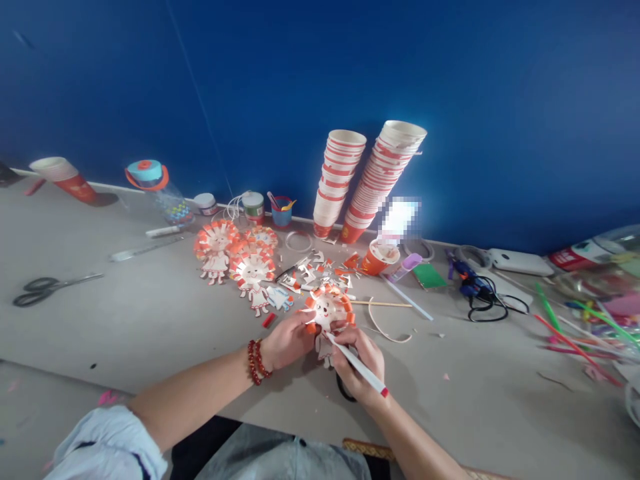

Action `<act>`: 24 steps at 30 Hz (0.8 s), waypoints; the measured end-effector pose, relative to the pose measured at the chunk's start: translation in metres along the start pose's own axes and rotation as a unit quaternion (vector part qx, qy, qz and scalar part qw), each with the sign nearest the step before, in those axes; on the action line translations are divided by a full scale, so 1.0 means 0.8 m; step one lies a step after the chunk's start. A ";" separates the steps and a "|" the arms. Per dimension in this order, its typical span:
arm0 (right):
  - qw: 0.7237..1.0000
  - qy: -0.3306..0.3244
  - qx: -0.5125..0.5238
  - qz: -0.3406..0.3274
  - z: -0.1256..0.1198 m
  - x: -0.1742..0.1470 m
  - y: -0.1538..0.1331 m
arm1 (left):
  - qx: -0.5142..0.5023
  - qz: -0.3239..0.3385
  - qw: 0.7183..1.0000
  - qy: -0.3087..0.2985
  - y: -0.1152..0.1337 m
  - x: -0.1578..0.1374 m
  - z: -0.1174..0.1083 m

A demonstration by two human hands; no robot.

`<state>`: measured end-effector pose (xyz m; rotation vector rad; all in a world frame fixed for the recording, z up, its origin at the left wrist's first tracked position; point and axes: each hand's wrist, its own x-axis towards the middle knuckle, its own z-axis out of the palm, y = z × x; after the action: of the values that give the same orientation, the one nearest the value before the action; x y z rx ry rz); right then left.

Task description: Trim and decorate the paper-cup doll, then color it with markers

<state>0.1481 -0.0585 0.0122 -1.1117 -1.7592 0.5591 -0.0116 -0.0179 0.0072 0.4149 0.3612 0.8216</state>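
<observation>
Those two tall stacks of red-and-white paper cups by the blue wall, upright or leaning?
Leaning. Both stacks of red-and-white paper cups stand on the grey table but tilt rightward toward the top, the right one more.

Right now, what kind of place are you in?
Probably a craft table: stacks of paper cups by the blue wall, finished cup dolls, scissors, and my hands drawing a face on another cup doll.

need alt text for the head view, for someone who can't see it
A person's right hand draws with a white pen on a paper-cup doll face that the left hand steadies on a grey table. Finished dolls, cup stacks and scissors lie beyond, against a blue wall.
</observation>
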 end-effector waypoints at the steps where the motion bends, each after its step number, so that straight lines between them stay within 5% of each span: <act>1: 1.000 0.000 0.000 -0.001 0.000 0.001 0.000 | -0.002 -0.003 1.000 0.006 0.000 0.000 -0.001; 24: 0.999 -0.006 -0.025 0.026 0.003 -0.002 0.009 | -0.003 -0.017 1.000 -0.025 -0.001 -0.001 0.000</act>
<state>0.1496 -0.0565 0.0051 -1.1944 -1.7675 0.5579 -0.0114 -0.0190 0.0068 0.4219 0.3176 0.7772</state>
